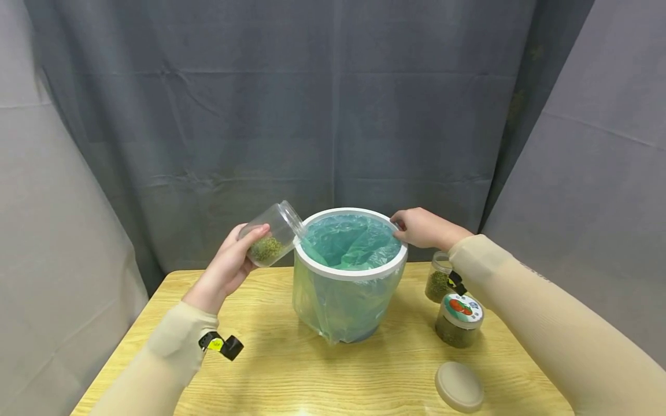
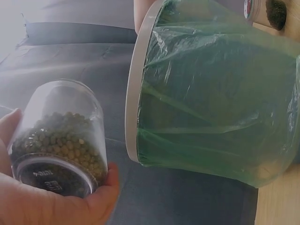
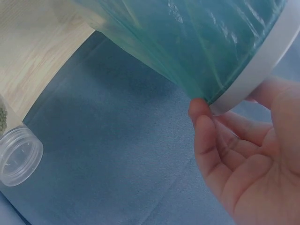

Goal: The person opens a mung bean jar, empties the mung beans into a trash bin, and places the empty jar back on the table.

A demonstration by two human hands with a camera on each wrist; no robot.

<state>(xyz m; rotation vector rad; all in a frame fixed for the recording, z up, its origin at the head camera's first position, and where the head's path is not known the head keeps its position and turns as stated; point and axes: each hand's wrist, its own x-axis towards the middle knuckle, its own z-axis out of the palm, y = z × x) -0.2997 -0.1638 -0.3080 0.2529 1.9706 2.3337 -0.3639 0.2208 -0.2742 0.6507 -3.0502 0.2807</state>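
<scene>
Right hand (image 3: 253, 161) gripping white rim (image 3: 258, 70), green plastic bag (image 3: 206, 42), cropped clear jar (image 3: 21, 157), apparently lidless

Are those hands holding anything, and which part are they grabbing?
The left hand holds a clear jar of small green beans around its sides, near the bottom. The right hand holds the bin by its white rim.

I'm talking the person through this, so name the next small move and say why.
Probably the left hand should raise the base of its jar a little. The jar is tilted with its mouth at the white rim of the lined bin, yet the green grains lie near its base; the right hand grips the rim.
</scene>
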